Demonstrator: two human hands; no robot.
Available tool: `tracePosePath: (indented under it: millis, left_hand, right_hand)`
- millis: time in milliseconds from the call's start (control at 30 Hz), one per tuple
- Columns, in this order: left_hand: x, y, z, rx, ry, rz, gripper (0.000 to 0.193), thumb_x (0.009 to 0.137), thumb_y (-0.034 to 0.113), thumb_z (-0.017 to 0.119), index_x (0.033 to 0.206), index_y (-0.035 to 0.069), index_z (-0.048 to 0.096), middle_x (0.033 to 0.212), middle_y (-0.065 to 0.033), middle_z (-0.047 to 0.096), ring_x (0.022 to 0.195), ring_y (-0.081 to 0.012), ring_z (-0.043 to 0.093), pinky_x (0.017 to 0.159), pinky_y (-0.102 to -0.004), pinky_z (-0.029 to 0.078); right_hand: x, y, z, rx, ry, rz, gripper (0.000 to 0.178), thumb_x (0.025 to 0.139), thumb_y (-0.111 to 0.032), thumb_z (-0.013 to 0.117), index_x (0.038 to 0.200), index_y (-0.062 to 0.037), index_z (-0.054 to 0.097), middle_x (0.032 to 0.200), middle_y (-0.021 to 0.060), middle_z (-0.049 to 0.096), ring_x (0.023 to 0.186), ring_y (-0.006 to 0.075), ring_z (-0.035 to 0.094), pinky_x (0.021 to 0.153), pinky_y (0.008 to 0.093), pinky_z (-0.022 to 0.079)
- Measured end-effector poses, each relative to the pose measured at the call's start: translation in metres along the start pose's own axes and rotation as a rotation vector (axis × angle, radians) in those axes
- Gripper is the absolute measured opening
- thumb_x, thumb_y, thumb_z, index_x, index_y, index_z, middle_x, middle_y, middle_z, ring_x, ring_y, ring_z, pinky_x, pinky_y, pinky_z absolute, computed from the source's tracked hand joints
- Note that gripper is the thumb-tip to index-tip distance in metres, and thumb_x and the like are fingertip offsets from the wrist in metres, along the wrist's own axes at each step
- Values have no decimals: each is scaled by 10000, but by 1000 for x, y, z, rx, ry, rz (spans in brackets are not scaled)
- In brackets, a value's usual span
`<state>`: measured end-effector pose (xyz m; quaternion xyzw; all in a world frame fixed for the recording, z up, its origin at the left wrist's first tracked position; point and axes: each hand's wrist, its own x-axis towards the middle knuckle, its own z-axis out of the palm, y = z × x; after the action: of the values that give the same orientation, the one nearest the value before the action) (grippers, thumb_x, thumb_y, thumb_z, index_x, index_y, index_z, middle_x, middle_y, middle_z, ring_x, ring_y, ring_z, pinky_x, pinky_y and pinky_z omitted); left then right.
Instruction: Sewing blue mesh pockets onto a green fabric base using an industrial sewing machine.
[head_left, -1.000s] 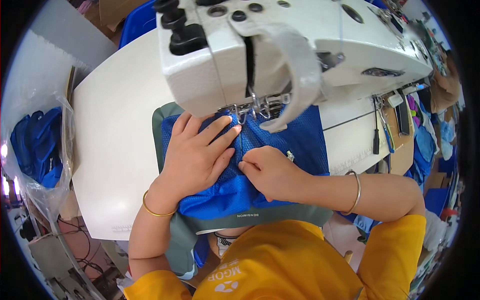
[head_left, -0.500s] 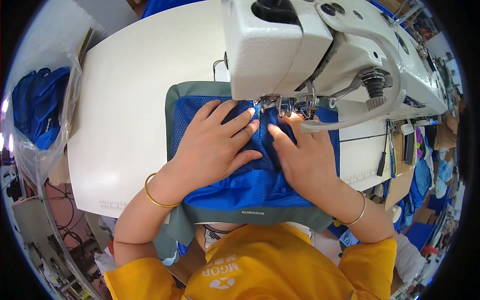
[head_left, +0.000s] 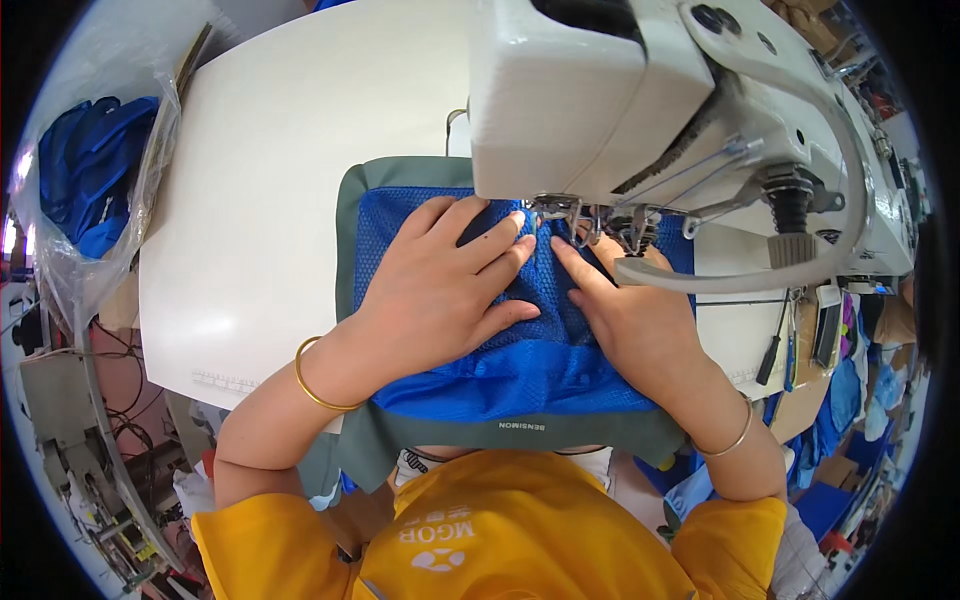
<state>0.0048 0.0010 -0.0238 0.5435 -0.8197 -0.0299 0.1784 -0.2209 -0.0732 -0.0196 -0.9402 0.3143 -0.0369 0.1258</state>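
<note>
A blue mesh fabric piece (head_left: 510, 375) with a grey-green border (head_left: 450, 430) lies under the head of a white sewing machine (head_left: 570, 110). My left hand (head_left: 445, 275) presses flat on the mesh with fingers spread, its index fingertip just left of the presser foot (head_left: 570, 222). On the other side, my right hand (head_left: 640, 320) rests on the cloth, index finger stretched toward the foot. Its farther fingers are partly hidden behind the machine's parts. Between the two hands the mesh gathers into folds. The needle's point cannot be made out.
The white table (head_left: 260, 200) spreads out to the left. A clear plastic bag (head_left: 150, 215) of blue fabric hangs at its left edge. A screwdriver (head_left: 769, 358) and other small tools lie at the right. A curved pale tube (head_left: 760, 278) crosses above my right hand.
The whole view has shifted slightly, so the machine appears farther right. Both hands stay on the fabric beside the presser foot, with little visible movement.
</note>
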Motion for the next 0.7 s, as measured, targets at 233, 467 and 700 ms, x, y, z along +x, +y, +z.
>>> tracePosePath:
  millis: [233, 467, 700]
  left_hand:
    - [0, 0, 1, 35, 48, 7, 502, 849, 433, 708, 1168, 46, 700, 1234, -84, 617, 1195, -312, 529, 1044, -442, 419]
    - [1, -1, -6, 84, 8, 38, 463, 863, 405, 698, 1151, 43, 700, 1263, -92, 619, 1200, -330, 536, 1053, -465, 414]
    - [-10, 28, -29, -299, -90, 421, 469, 811, 291, 744, 1179, 9, 679, 1265, -130, 658, 1141, -324, 607, 985, -477, 500]
  right_hand:
    - [-1, -4, -5, -27, 95, -26, 488, 866, -127, 687, 1347, -185, 628, 1275, 107, 632, 900, 339, 604, 810, 411, 506]
    - [-38, -37, -8, -104, 143, -104, 386, 790, -65, 619, 1155, 59, 636, 1299, 168, 611, 1260, 360, 555, 1056, 468, 469]
    - [-50, -24, 11, -64, 236, -179, 355, 825, -135, 590, 1106, 69, 663, 1252, 208, 634, 1311, 369, 517, 1116, 493, 408]
